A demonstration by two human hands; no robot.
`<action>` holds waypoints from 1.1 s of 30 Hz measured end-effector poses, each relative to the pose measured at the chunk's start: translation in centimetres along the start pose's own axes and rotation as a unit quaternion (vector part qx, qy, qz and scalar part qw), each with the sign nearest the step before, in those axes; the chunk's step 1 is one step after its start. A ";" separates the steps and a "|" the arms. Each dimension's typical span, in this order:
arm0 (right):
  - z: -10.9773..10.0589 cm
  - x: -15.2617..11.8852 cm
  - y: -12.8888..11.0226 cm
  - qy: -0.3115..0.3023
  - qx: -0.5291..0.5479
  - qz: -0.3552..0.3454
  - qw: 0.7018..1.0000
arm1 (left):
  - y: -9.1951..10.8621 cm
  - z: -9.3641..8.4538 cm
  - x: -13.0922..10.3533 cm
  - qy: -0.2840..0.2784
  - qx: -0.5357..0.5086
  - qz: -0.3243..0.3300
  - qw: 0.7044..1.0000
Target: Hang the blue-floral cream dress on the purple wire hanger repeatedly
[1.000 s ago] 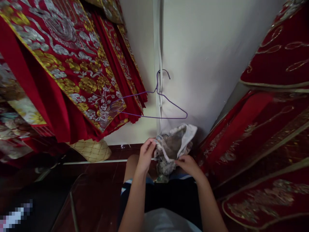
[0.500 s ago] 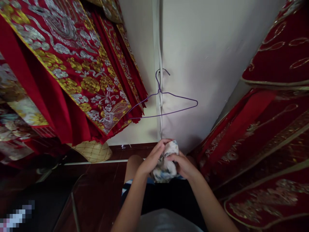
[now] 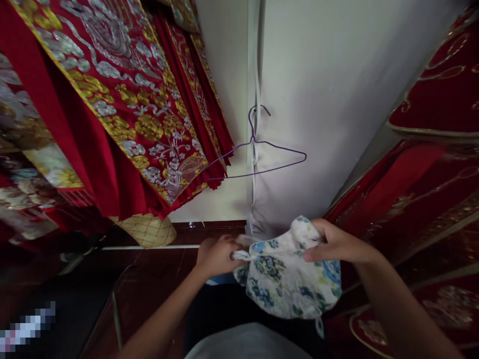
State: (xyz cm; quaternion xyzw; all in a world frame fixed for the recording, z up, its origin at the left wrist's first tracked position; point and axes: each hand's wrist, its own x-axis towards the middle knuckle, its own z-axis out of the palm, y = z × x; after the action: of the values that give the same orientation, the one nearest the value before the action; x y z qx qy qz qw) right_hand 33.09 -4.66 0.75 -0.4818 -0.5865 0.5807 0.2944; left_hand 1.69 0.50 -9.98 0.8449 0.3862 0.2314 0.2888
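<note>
A white cloth piece (image 3: 290, 279) with blue and green flowers is stretched between my two hands above my lap. My left hand (image 3: 222, 255) pinches a narrow, gathered end of it on the left. On the right, my right hand (image 3: 335, 243) grips the bunched upper part, thumb on top of the fabric. A thin loop of the cloth dangles at its lower right. Beyond the hands, a purple wire hanger (image 3: 277, 148) hangs against the wall by a white cord.
Red embroidered cloths (image 3: 149, 124) with gold and silver patterns hang at the left. More red cloth (image 3: 396, 199) hangs at the right. A yellowish netted fabric (image 3: 149, 231) hangs low at the left, near a pale rod (image 3: 149, 247) over the dark red floor.
My hands have moved apart, the left to the left and the right to the right. The bunched cloth is now spread out between them. The view has shifted slightly.
</note>
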 end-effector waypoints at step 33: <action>-5.9 11.5 -1.9 0.262 -0.243 -0.247 0.901 | -1.0 -11.7 5.2 0.305 -0.138 -0.128 0.934</action>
State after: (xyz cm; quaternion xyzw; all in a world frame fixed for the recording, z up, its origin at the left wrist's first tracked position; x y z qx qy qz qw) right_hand 33.83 8.42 1.01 -0.5126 -0.7112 0.1818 0.4453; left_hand -2.90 8.73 -1.29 0.6289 0.5247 0.4900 0.2984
